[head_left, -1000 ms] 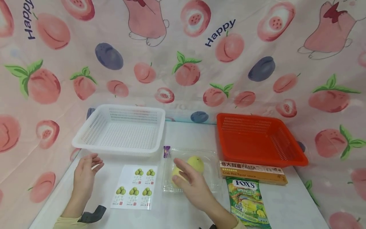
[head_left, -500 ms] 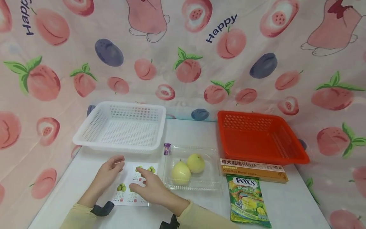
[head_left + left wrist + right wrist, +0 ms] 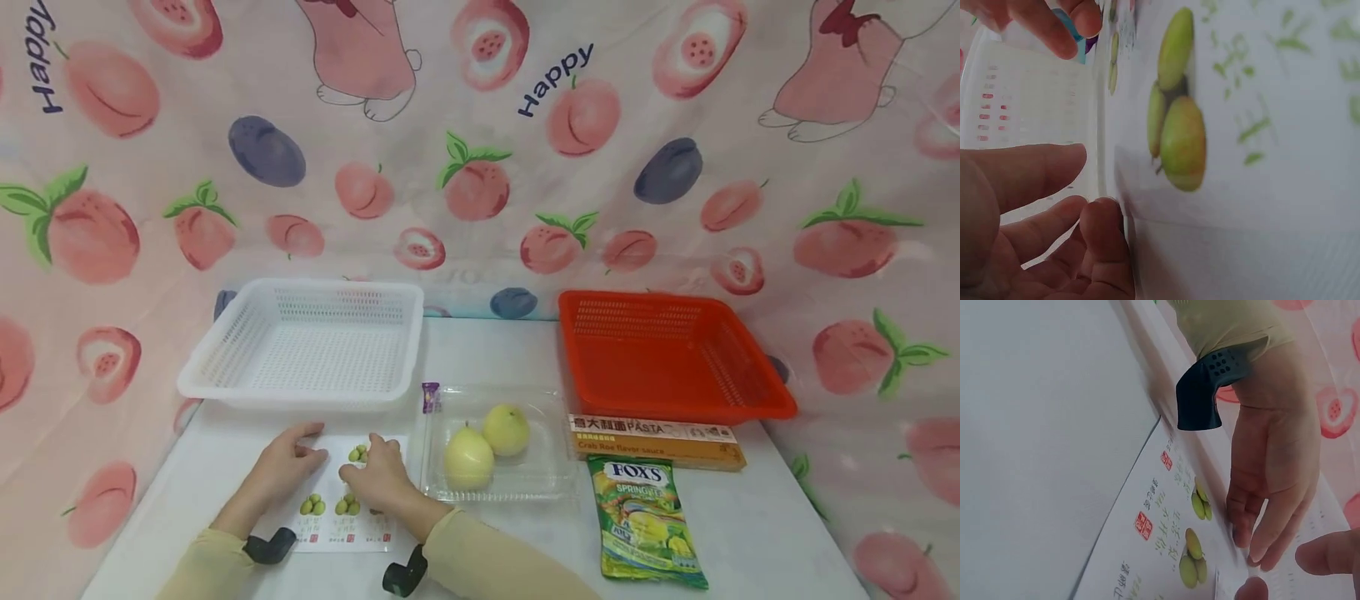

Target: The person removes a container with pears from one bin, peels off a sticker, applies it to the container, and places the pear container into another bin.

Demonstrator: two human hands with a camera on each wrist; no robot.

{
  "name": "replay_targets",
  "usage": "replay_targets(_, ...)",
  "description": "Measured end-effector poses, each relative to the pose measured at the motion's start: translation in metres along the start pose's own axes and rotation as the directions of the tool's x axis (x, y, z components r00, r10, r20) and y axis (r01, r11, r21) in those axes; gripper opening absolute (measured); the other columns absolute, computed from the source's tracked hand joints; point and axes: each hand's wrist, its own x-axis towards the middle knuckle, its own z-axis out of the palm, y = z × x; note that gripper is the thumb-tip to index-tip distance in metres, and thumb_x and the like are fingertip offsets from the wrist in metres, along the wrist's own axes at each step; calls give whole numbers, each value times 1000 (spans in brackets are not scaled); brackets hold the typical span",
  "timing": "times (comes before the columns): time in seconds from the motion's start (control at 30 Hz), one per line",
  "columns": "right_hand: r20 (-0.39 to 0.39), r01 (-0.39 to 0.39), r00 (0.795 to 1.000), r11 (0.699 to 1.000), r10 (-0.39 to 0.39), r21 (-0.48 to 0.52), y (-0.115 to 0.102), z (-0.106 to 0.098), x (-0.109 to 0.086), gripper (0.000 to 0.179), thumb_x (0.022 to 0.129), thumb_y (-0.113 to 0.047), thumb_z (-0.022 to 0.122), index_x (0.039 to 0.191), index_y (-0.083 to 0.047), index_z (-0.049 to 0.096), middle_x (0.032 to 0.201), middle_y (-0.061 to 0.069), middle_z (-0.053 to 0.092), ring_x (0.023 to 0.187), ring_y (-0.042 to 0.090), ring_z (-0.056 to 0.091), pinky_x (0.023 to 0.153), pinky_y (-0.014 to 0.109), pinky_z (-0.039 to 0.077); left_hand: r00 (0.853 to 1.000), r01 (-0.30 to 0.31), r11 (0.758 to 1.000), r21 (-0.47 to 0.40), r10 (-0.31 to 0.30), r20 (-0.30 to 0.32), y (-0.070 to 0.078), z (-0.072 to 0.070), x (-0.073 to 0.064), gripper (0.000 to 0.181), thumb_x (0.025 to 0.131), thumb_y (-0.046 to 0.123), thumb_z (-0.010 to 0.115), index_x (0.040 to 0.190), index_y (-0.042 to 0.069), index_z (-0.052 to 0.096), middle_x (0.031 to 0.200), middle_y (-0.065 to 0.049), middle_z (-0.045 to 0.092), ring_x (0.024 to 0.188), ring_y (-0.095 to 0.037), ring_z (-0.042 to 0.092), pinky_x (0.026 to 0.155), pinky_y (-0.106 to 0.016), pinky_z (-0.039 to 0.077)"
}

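Observation:
A white sheet (image 3: 345,529) printed with green fruit pictures, writing and red stamps lies flat on the table. At its left edge is my left hand (image 3: 279,471), thumb apart from the fingers; in the left wrist view its fingertips (image 3: 1104,222) touch down beside the sheet. My right hand (image 3: 384,482) is over the sheet's upper right part and hides some pictures. A gap shows between its thumb and index finger in the right wrist view, with nothing seen between them. Right of it, a clear plastic box (image 3: 536,479) holds two yellow pears (image 3: 469,457).
A white basket (image 3: 300,392) stands behind the sheet, a red basket (image 3: 675,408) at the back right. Before the red one lie a pasta box (image 3: 660,446) and a green FOX'S candy bag (image 3: 647,525). A small purple-wrapped sweet (image 3: 430,397) sits by the plastic box.
My right hand has moved left from above the pears to the sheet. My left hand has moved right to the sheet's left edge. The pears are uncovered.

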Motion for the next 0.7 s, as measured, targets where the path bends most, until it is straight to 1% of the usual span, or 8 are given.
replay_targets(0.1, -38, -18, 999, 1000, 18, 1, 5, 5, 4, 70, 80, -22, 70, 140, 4, 46, 116, 15, 46, 87, 24, 53, 84, 38, 50, 1000, -14, 1000, 22, 15, -10, -4, 3, 0, 58, 89, 16, 70, 140, -1, 46, 129, -22, 49, 90, -25, 57, 68, -34, 48)
replay_targets(0.2, -71, -20, 997, 1000, 20, -6, 8, 7, 8, 66, 80, -19, 69, 138, 5, 47, 114, 15, 44, 83, 23, 52, 78, 35, 51, 999, -37, 998, 54, 39, -32, -4, 4, 1, 59, 85, 15, 73, 137, -3, 49, 122, -21, 48, 84, -23, 54, 65, -33, 46)
replay_targets(0.33, -71, -24, 997, 998, 21, -50, 11, 9, 11, 59, 81, -16, 69, 132, 6, 51, 113, 15, 42, 78, 23, 52, 70, 31, 51, 998, -41, 995, 93, 44, -38, -2, 5, 2, 59, 82, 16, 76, 133, -3, 53, 116, -19, 46, 82, -23, 50, 63, -32, 44)
replay_targets(0.43, -62, -24, 998, 996, 18, -86, 10, 8, 11, 53, 82, -14, 70, 128, 7, 53, 113, 15, 41, 74, 22, 53, 64, 29, 51, 998, -42, 993, 113, 46, -38, -1, 5, 2, 60, 80, 18, 79, 131, -3, 55, 115, -19, 46, 82, -23, 50, 61, -32, 44)
replay_targets(0.53, -70, -23, 997, 994, 15, -109, 8, 9, 11, 46, 81, -11, 70, 122, 7, 56, 109, 15, 41, 71, 22, 52, 61, 29, 50, 998, -41, 992, 122, 46, -40, -1, 5, 3, 60, 79, 19, 80, 130, -2, 56, 115, -19, 45, 81, -23, 50, 61, -32, 44)
replay_targets(0.7, -101, -19, 995, 991, 6, -136, 5, 11, 12, 33, 79, -8, 70, 108, 5, 58, 104, 13, 39, 69, 22, 51, 62, 30, 51, 998, -35, 990, 133, 41, -43, -2, 6, 3, 60, 79, 18, 80, 130, -1, 56, 114, -18, 45, 80, -22, 50, 61, -32, 43)
